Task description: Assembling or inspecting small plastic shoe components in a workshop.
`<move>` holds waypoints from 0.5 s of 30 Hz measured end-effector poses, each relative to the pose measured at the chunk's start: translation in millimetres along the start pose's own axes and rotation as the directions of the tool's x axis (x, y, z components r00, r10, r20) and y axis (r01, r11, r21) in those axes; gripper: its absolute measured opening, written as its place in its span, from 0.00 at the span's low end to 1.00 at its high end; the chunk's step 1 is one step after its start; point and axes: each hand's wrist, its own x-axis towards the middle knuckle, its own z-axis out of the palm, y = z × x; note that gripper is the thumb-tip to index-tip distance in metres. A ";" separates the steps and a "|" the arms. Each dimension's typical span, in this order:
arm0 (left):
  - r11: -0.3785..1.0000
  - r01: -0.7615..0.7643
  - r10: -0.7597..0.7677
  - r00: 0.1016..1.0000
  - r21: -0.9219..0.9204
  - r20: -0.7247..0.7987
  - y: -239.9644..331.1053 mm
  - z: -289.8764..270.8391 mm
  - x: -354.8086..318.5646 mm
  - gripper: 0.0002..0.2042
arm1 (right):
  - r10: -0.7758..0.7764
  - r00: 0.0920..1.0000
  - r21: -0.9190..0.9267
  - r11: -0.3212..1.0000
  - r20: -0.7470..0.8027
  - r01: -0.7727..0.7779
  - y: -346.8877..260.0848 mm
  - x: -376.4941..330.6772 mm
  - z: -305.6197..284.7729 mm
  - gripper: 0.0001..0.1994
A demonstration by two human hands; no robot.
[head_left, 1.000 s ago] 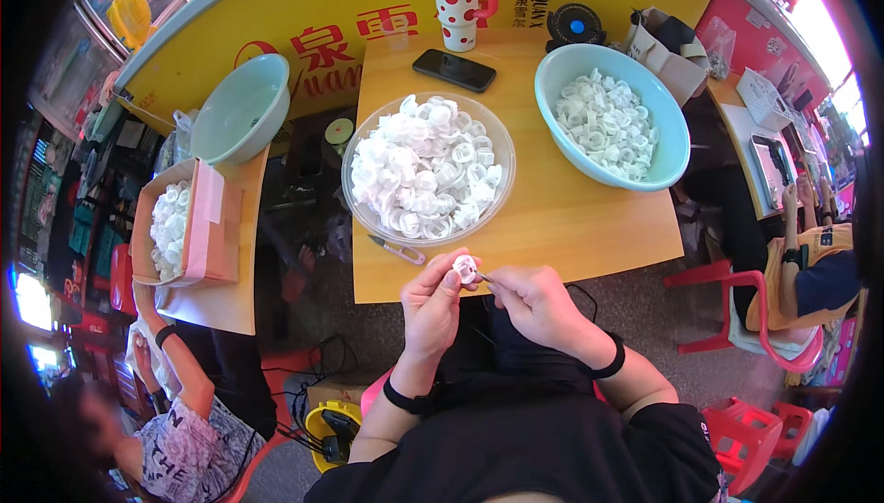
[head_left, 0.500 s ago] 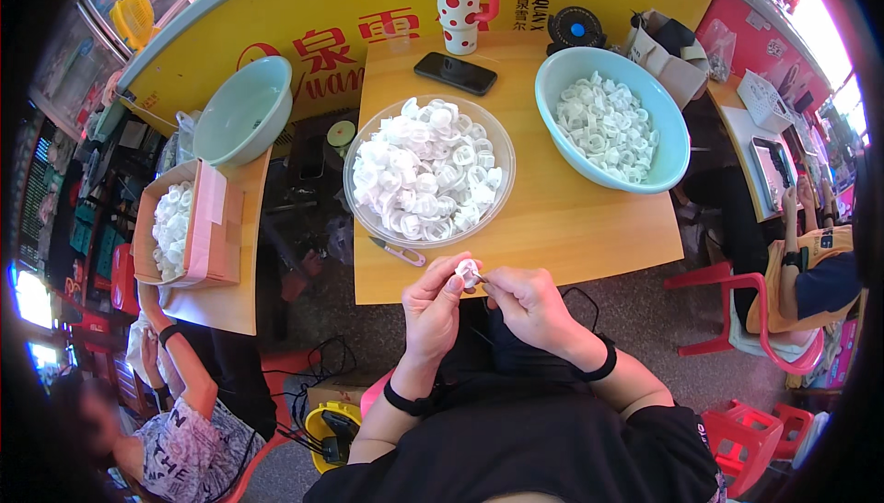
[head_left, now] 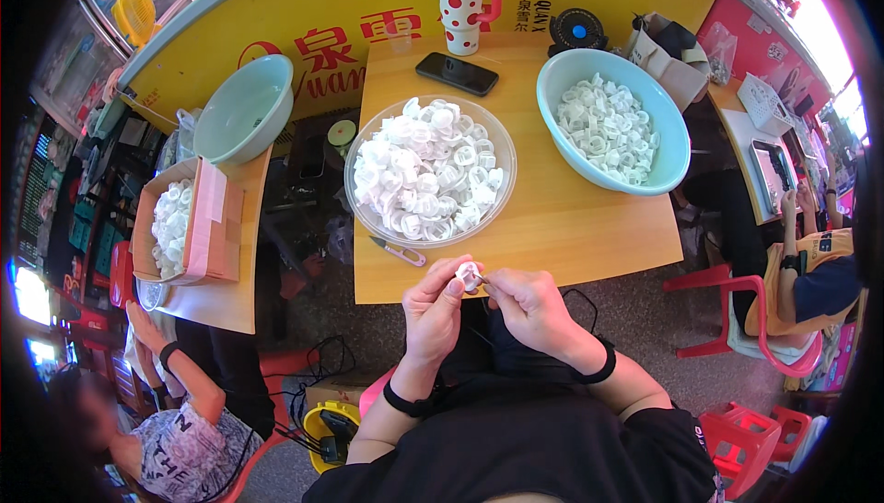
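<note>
Just off the near edge of the table, my left hand (head_left: 433, 309) pinches a small white plastic ring-like piece (head_left: 469, 274) between thumb and fingertips. My right hand (head_left: 529, 308) is closed beside it, gripping a thin dark tool (head_left: 482, 278) whose tip meets the piece; its kind is mostly hidden by my fingers. Beyond my hands stands a clear round bowl (head_left: 433, 242) heaped with similar white pieces (head_left: 419, 171). Between bowl and left hand lies a small pink-handled blade (head_left: 401, 252). A light blue basin (head_left: 635, 186) at the right holds more white pieces (head_left: 608, 125).
A black phone (head_left: 457, 73), a red-dotted tumbler (head_left: 459, 10) and a small black fan (head_left: 578, 29) stand along the table's far side. On a left side table are a carton (head_left: 214, 227) and a pale green basin (head_left: 241, 121). Co-workers sit at left and right.
My hands stay together in nearly the same place, with the white piece slightly turned. At the left, the co-worker's hand has moved down from the carton, showing a small round dish there.
</note>
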 end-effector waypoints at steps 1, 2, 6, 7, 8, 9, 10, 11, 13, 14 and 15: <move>1.000 0.001 -0.001 1.000 -0.018 -0.011 0.1 -0.1 0.1 0.14 | 0.006 1.000 0.012 1.000 -0.005 -0.006 -0.8 0.3 0.7 0.03; 0.999 0.001 -0.002 1.000 -0.036 -0.021 0.1 -0.2 0.1 0.15 | 0.012 1.000 0.023 1.000 -0.011 -0.012 -1.2 0.3 1.2 0.03; 0.998 0.015 -0.016 1.000 -0.053 -0.027 -0.9 -1.5 0.0 0.15 | -0.019 1.000 -0.001 1.000 -0.007 0.019 0.3 -0.3 0.4 0.04; 0.998 0.017 -0.018 0.999 -0.056 -0.028 -1.6 -1.7 -0.4 0.14 | -0.019 1.000 -0.006 1.000 -0.006 0.019 -0.2 -0.6 0.2 0.04; 0.998 0.018 -0.020 0.999 -0.058 -0.030 -2.0 -1.8 -0.7 0.14 | -0.018 1.000 -0.011 1.000 -0.005 0.018 -0.4 -0.8 0.1 0.04; 0.998 0.019 -0.021 0.999 -0.059 -0.030 -2.0 -1.6 -0.7 0.14 | -0.018 1.000 -0.012 1.000 -0.004 0.017 -0.4 -0.7 0.0 0.04; 0.998 0.017 -0.019 0.999 -0.059 -0.031 -1.9 -1.3 -0.5 0.14 | -0.018 1.000 -0.013 1.000 -0.003 0.018 -0.3 -0.5 0.1 0.04; 0.998 0.016 -0.018 0.999 -0.059 -0.031 -1.7 -1.1 -0.6 0.14 | -0.019 1.000 -0.014 1.000 -0.002 0.019 -0.4 -0.4 0.1 0.04; 0.999 0.009 -0.010 1.000 -0.051 -0.023 -2.1 -1.9 -0.1 0.14 | -0.008 1.000 -0.009 1.000 0.005 0.008 -1.3 0.1 -0.3 0.04; 0.999 0.002 -0.003 1.000 -0.043 -0.015 -2.1 -2.3 0.2 0.14 | 0.004 1.000 -0.004 1.000 0.011 -0.004 -1.6 0.4 -0.4 0.03; 0.999 0.002 -0.003 1.000 -0.043 -0.016 -1.8 -2.4 0.2 0.14 | 0.003 1.000 -0.004 1.000 0.012 -0.003 -1.5 0.3 -0.2 0.03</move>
